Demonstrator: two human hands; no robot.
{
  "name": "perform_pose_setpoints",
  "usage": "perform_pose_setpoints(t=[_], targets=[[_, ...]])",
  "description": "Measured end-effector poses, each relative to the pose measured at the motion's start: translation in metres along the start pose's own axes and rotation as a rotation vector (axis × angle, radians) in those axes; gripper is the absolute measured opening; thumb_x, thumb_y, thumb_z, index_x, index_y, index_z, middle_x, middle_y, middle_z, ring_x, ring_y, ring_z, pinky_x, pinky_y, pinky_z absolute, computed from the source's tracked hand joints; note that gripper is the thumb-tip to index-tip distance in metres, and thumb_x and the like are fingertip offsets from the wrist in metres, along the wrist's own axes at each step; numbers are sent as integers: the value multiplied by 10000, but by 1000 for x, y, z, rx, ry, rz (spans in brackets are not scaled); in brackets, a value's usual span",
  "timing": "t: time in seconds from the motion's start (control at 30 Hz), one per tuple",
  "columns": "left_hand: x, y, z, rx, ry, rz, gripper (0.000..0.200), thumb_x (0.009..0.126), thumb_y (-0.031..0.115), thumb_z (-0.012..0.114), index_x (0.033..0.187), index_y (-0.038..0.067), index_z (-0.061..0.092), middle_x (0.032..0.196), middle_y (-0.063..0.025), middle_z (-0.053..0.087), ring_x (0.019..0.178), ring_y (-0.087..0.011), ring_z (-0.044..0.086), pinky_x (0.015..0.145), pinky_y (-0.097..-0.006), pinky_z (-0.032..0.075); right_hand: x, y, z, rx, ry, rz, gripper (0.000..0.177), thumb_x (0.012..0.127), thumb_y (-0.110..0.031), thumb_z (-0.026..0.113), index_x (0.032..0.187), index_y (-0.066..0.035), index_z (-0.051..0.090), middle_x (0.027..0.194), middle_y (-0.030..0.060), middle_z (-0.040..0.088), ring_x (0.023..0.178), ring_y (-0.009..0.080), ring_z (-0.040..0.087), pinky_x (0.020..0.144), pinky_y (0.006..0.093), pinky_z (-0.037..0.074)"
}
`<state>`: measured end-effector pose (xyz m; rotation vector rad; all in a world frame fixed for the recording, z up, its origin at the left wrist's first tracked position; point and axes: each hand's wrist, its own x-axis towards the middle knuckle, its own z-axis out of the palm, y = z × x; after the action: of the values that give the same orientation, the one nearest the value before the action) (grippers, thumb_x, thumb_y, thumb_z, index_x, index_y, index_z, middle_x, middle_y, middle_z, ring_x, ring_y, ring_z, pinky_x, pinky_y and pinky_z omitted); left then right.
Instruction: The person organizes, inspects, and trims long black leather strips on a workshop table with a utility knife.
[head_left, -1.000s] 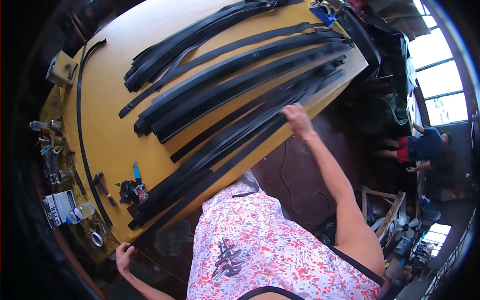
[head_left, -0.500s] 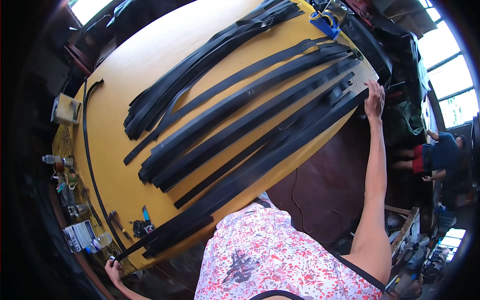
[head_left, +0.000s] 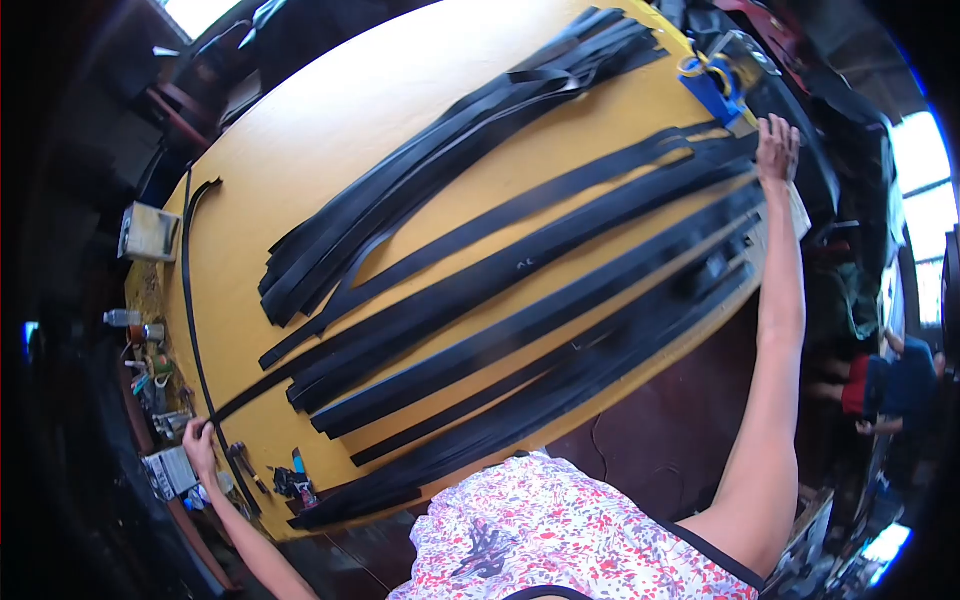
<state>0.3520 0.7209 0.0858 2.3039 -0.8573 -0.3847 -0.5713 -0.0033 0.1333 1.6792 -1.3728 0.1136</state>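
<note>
1. While both arms stretched wide, the left hand sat at lower left, fingers pinched on one end of a long black strip.
2. It ran diagonally over the yellow surface among other strips.
3. Up at upper right, the right hand rested on the far ends. Couldn't tell its grip.

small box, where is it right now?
Head view: the box sits at the far left edge of the table, just left of the thin strip curving along that edge, and above the bottle and the clutter.
</note>
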Motion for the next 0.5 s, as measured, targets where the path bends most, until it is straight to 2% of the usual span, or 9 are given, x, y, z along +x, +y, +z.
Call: perform_pose_setpoints(t=[0.07,0.13,0.17,0.23,0.3,0.33,0.37,0.43,0.5], targets=[[24,19,21,-34,3,0,69,875,59,615,939,33,615,730,22,546,585,-48,477,485,-204,370,20,1,12,-30,7,-40,262,918,-191,491,1128,-134,636,1223,55,600,1179,235,526,1042,434,370],[43,41,45,16,32,-65,157,877,112,656,999,16,632,770,8,604,697,-81,534,626,-224,438,33,3,44,10,-67,6,251,914,-270,547,1123,-183,656,1289,85,562,1218,237,497,1002,459,397],[50,53,62,16,54,54,192,880,154,666,1008,14,639,772,-1,617,717,-95,549,659,-237,448,35,-1,69,5,30,56,326,861,-304,640,1183,-250,620,1319,102,533,1238,276,481,958,498,426],[60,77,86,39,-32,49,215,874,224,668,943,21,653,771,-9,621,698,-92,546,627,-248,438,40,-20,83,-115,-169,131,641,765,-383,757,1332,-300,470,1375,130,476,1256,364,450,989,523,393],[71,67,104,-26,-94,-66,177,841,175,658,947,33,655,762,-19,622,652,-96,558,574,-260,447,27,-24,192,88,-75,142,653,820,-327,709,1393,-296,397,1432,161,399,1270,365,448,978,570,399],[76,62,112,-6,-110,-45,190,818,149,656,974,41,652,762,-25,629,621,-103,568,568,-264,461,24,-45,164,-156,-216,-24,673,827,-256,687,1420,-278,367,1463,183,352,1269,378,452,1004,547,391],[81,46,123,-10,-66,-92,235,800,148,669,1010,46,649,763,-35,637,595,-97,571,561,-266,470,31,-68,114,-20,-422,0,725,788,-173,710,1424,-239,367,1492,198,304,1286,400,428,1040,521,371],[89,31,128,229,-41,-153,322,793,140,672,1100,51,635,865,-104,693,749,-197,657,693,-337,518,22,-83,134,177,-363,-75,816,732,-117,762,1433,-234,362,1506,205,282,1288,397,424,1038,514,379],[80,41,132,394,72,-157,359,800,140,665,1145,53,621,970,-141,701,893,-258,672,810,-375,518,24,-112,57,278,-419,-85,681,796,-172,726,1402,-167,415,1467,200,355,1259,379,465,1036,468,397]])
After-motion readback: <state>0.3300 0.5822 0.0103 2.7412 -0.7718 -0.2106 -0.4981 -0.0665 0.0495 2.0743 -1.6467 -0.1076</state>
